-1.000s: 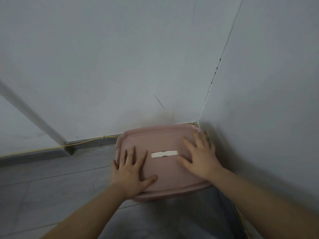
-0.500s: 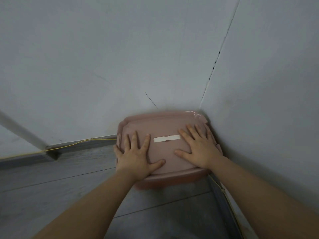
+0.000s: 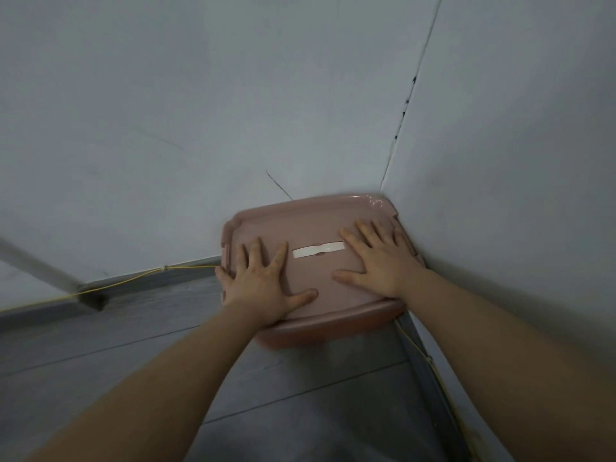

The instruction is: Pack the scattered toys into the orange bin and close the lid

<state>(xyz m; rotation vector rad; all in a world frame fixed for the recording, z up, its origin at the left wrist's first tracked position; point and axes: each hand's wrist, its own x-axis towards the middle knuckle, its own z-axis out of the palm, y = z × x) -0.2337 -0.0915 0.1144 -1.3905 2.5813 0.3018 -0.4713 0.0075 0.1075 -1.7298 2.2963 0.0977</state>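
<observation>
Two hands [image 3: 263,288], one bin [image 3: 333,338], one lid [image 3: 310,225]

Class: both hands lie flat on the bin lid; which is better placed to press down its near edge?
Probably the left hand: its palm sits at the lid near edge; the right hand lies farther back.

Grey plank floor [image 3: 140,355] under both forearms, thin dark seams crossing it at a slant. Directly on it, under the left hand [image 3: 258,290] and right hand [image 3: 380,261], the pinkish bin [image 3: 333,331], tucked into the corner where the two walls meet, lid [image 3: 310,225] on top with a white strip [image 3: 318,251] between the hands. Left of the left hand, a thin yellow cord [image 3: 110,286] along the grey skirting [image 3: 43,311]. Below the right hand, more of the same cord [image 3: 420,351] along the right wall's foot.
</observation>
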